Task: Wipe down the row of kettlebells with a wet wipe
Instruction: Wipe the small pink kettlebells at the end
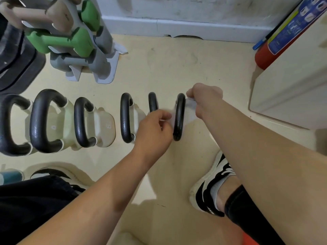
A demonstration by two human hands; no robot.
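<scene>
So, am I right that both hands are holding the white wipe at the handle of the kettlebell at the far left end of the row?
Not quite: it is the kettlebell at the far right end of the row. The head view shows the left hand and the right hand holding the white wipe at its handle.

Kettlebell handles [179, 117] look black, grainy metal; bodies [104, 128] smooth cream; floor [168, 68] matt beige.
</scene>
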